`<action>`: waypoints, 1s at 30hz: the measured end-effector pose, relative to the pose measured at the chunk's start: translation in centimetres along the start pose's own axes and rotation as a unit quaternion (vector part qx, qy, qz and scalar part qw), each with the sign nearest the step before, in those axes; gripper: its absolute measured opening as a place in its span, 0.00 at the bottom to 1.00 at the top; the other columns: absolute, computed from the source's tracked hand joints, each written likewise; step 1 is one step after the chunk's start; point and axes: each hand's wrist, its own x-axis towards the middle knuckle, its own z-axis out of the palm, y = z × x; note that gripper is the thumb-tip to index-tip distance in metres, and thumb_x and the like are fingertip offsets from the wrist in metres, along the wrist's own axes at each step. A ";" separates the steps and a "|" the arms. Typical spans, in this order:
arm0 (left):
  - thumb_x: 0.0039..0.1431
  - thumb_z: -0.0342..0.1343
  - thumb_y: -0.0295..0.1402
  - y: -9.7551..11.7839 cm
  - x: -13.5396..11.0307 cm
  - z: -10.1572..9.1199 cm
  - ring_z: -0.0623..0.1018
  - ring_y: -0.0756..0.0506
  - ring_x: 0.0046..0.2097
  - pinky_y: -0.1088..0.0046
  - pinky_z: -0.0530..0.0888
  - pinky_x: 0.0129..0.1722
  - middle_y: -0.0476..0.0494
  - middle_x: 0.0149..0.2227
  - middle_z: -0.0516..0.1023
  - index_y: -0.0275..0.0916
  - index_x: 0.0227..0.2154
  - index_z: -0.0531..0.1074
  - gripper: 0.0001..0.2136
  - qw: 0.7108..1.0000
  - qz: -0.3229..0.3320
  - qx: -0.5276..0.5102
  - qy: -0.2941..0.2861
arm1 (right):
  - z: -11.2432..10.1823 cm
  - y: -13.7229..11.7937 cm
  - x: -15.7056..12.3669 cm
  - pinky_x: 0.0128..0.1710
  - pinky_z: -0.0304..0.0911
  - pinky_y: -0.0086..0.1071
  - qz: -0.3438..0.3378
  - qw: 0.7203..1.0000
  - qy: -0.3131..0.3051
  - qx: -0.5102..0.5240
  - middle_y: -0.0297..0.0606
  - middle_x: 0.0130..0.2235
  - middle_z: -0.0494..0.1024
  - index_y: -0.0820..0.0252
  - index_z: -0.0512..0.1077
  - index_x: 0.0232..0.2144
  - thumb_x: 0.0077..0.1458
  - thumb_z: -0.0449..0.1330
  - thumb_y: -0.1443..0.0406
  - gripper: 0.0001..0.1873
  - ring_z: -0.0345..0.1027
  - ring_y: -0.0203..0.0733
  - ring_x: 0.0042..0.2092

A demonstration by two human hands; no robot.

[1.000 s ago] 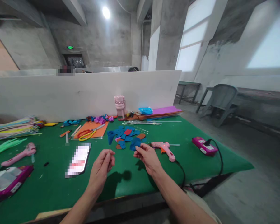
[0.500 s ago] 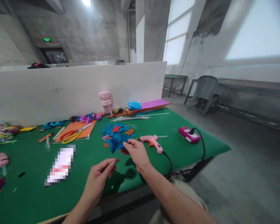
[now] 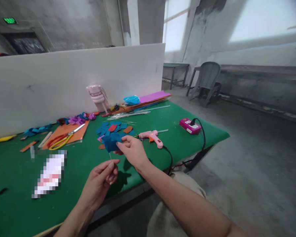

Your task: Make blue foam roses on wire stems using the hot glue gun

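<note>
My right hand [image 3: 133,152] pinches the edge of a blue felt flower [image 3: 110,142] between thumb and fingers. From its underside a thin pale stem [image 3: 110,156] runs down to my left hand [image 3: 102,176], whose thumb and forefinger are closed on it. Behind the flower lies a loose pile of cut felt petals [image 3: 123,126], mostly blue, with a red one and some brown ones. A pink hot glue gun [image 3: 151,135] rests on its side just beyond my right hand, a clear glue stick poking out of its back.
The green table [image 3: 71,187] bears red-and-yellow scissors [image 3: 61,140] on an orange sheet [image 3: 80,135], purple flowers [image 3: 76,120], thin wires [image 3: 130,115] and a pink bottle [image 3: 98,97]. A magenta power block [image 3: 189,126] with a black cord sits at right. A white board [image 3: 71,75] stands behind.
The view has shifted, so the table's things appear further left and higher. The flower has tilted in my right hand, and the stem between it and my left fingers now shows.
</note>
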 end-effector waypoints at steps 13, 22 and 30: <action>0.51 0.57 0.35 0.2 0.1 -0.6 0.63 0.54 0.24 0.79 0.60 0.23 0.50 0.23 0.68 0.37 0.35 0.77 0.10 0.974 0.124 0.189 0.030 | 0.2 -0.5 -0.4 0.28 0.67 0.30 -0.031 0.999 -0.011 -0.020 0.26 0.18 0.70 0.58 0.63 0.30 0.47 0.58 0.60 0.09 0.74 0.41 0.24; 0.52 0.56 0.37 1.6 -0.4 -1.4 0.65 0.51 0.24 0.76 0.62 0.25 0.48 0.23 0.70 0.39 0.37 0.77 0.12 0.934 0.201 0.285 0.078 | 0.7 -1.8 -1.4 0.32 0.66 0.32 -0.062 0.997 -0.021 -0.041 0.27 0.19 0.72 0.58 0.63 0.33 0.49 0.58 0.56 0.13 0.73 0.42 0.27; 0.49 0.59 0.38 1.0 -0.2 -1.3 0.62 0.54 0.22 0.78 0.60 0.22 0.47 0.23 0.70 0.33 0.38 0.76 0.16 0.972 0.137 0.176 0.072 | 1.0 -0.5 -0.7 0.32 0.67 0.33 -0.068 0.996 0.003 -0.065 0.30 0.20 0.74 0.58 0.63 0.34 0.49 0.56 0.58 0.12 0.75 0.43 0.29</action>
